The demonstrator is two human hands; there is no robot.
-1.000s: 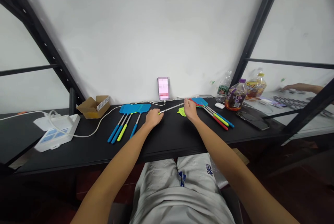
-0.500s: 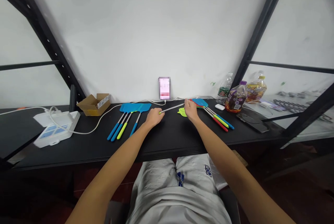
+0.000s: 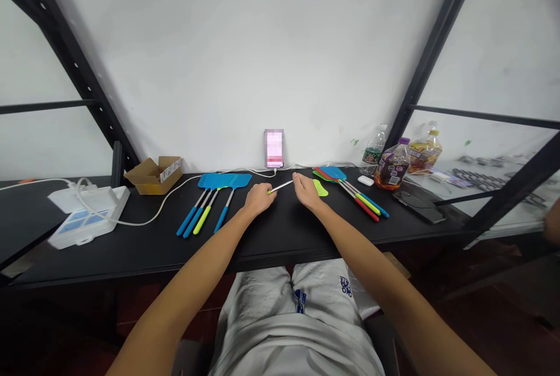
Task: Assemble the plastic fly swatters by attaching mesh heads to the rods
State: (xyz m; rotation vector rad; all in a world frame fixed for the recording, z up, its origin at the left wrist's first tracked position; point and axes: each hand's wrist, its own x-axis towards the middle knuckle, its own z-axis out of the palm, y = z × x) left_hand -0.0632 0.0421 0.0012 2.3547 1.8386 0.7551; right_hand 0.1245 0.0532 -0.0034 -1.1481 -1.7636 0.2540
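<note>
My left hand (image 3: 258, 198) is closed around the handle end of a fly swatter's thin metal rod (image 3: 282, 186); a bit of yellow-green shows at the grip. The fingers of my right hand (image 3: 305, 190) are closed on the rod's other end, a short distance away. Just right of that hand, a yellow-green swatter head (image 3: 321, 188) shows in part on the table; whether it joins the rod is hidden. Several fly swatters (image 3: 225, 180) with blue heads lie to the left. More swatters (image 3: 330, 173), with blue, red and green heads, are fanned out on the right.
On the black table (image 3: 271, 242) stand an open cardboard box (image 3: 153, 176), a white power strip (image 3: 94, 218), and drink bottles (image 3: 394, 163). A white case (image 3: 366, 180) and a dark phone (image 3: 419, 206) lie right. Another phone (image 3: 274, 148) leans on the wall.
My right hand has moved left along with its end of the rod, closer to my left hand. Less rod shows between the hands. The left hand has hardly moved.
</note>
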